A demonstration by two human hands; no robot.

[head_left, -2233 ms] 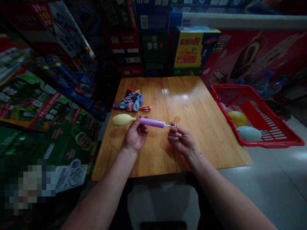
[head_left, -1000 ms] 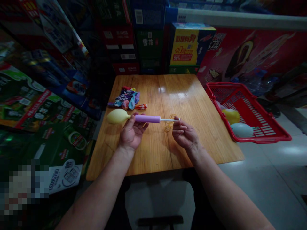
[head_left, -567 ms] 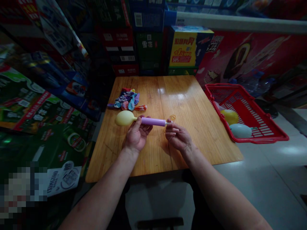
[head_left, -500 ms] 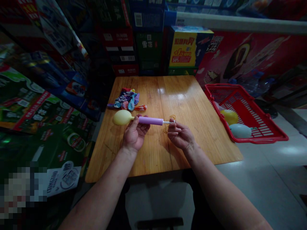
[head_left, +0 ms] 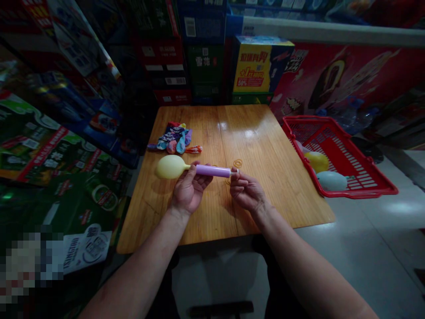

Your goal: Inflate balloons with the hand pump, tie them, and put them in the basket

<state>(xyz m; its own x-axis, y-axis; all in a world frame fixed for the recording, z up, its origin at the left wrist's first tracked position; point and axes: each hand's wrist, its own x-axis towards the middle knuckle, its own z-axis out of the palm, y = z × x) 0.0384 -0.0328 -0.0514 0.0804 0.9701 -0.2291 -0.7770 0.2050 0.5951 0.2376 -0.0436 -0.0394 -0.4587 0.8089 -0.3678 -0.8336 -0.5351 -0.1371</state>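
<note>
A purple balloon pump [head_left: 213,171] is held level above the wooden table [head_left: 265,195]. My left hand [head_left: 188,188] is closed round its left end, thumb and fingers at the neck of a pale yellow balloon [head_left: 171,167], which is partly inflated on the nozzle. At the other end my right hand [head_left: 246,189] pinches the white plunger handle [head_left: 235,171], close against the pump's barrel. Rubber bands [head_left: 237,163] lie on the table just beyond my right hand. A pile of limp, colourful balloons [head_left: 177,138] rests behind the yellow one.
To the right stands a red basket [head_left: 360,170] holding a yellow balloon [head_left: 317,162] and a light blue balloon [head_left: 332,181]. Stacked drink cartons [head_left: 204,66] and a yellow and blue box [head_left: 252,66] are behind the table. More green cartons [head_left: 83,199] line the left side.
My right hand has pushed the plunger in, so its white rod barely shows now. The yellow balloon looks slightly larger. The pump has shifted a little to the right.
</note>
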